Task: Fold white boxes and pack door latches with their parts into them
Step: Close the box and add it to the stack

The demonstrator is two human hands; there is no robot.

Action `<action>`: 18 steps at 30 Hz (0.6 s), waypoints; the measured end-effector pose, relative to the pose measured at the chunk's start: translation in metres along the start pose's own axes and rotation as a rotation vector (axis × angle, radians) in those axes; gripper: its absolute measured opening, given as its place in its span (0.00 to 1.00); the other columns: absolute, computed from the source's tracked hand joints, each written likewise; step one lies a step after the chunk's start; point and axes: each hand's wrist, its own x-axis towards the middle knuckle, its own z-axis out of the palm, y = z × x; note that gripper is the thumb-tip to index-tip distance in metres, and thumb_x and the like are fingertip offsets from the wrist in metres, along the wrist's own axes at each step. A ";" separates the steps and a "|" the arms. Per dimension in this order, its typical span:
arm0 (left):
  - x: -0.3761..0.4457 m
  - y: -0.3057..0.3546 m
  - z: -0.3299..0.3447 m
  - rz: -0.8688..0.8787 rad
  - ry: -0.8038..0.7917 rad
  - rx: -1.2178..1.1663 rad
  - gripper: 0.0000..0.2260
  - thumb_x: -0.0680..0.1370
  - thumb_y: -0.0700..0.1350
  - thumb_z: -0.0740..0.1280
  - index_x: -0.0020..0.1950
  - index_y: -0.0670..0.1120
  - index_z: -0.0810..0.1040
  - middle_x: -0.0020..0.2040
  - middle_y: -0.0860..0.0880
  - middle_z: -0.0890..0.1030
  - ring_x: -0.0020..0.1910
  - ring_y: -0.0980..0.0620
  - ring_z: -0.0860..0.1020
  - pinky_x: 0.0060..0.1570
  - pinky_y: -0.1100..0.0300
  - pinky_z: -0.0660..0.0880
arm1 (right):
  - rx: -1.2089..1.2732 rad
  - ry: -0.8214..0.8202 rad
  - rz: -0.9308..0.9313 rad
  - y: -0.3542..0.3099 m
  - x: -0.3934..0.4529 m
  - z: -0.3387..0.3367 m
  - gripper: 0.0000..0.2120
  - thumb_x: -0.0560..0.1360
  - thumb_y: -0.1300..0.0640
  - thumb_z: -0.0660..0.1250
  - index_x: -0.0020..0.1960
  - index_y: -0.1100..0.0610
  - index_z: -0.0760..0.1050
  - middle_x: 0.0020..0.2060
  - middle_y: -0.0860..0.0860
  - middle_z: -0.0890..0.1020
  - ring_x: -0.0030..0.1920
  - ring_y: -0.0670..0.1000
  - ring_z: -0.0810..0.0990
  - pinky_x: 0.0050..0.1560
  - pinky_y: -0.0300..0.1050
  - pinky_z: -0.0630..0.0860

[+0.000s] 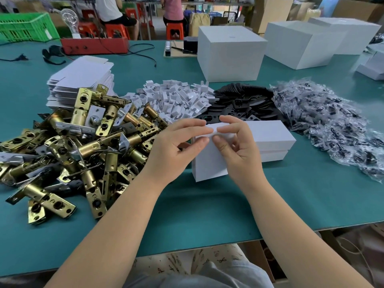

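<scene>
A small white box [207,165] stands on end on the green table [207,208] in front of me. My left hand [176,146] and my right hand [234,142] both pinch its top flap between thumb and fingers. Behind it lie two closed white boxes [272,140], stacked. A heap of brass door latches [83,146] fills the table's left side. Further back are flat white box blanks [83,77], a pile of small white card pieces [176,98], black plates [243,102] and clear bags of black parts [332,125].
Large white cartons [230,53] [301,44] stand at the back of the table. A red device [93,45] with cables and a green crate [25,27] are at the far left. People sit on red stools beyond. The table's front edge is near my lap.
</scene>
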 end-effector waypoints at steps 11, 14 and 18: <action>0.003 -0.004 -0.003 -0.255 -0.001 -0.062 0.16 0.73 0.49 0.71 0.52 0.72 0.78 0.50 0.59 0.82 0.43 0.52 0.82 0.41 0.61 0.80 | 0.041 -0.209 0.396 0.011 0.003 -0.008 0.29 0.72 0.57 0.73 0.69 0.48 0.64 0.56 0.49 0.79 0.54 0.45 0.80 0.52 0.40 0.78; 0.003 -0.005 -0.003 -0.320 0.106 -0.161 0.14 0.72 0.46 0.71 0.51 0.65 0.80 0.47 0.61 0.82 0.42 0.55 0.83 0.39 0.61 0.81 | -0.035 -0.265 0.515 0.013 0.003 -0.007 0.28 0.71 0.54 0.75 0.67 0.50 0.67 0.53 0.45 0.81 0.51 0.42 0.81 0.49 0.36 0.77; 0.005 -0.007 -0.002 -0.448 0.236 -0.343 0.13 0.71 0.45 0.72 0.51 0.60 0.82 0.52 0.47 0.82 0.49 0.49 0.83 0.39 0.56 0.81 | 0.192 -0.212 0.652 0.014 0.004 -0.011 0.23 0.71 0.55 0.74 0.63 0.53 0.72 0.51 0.50 0.84 0.48 0.48 0.84 0.43 0.43 0.80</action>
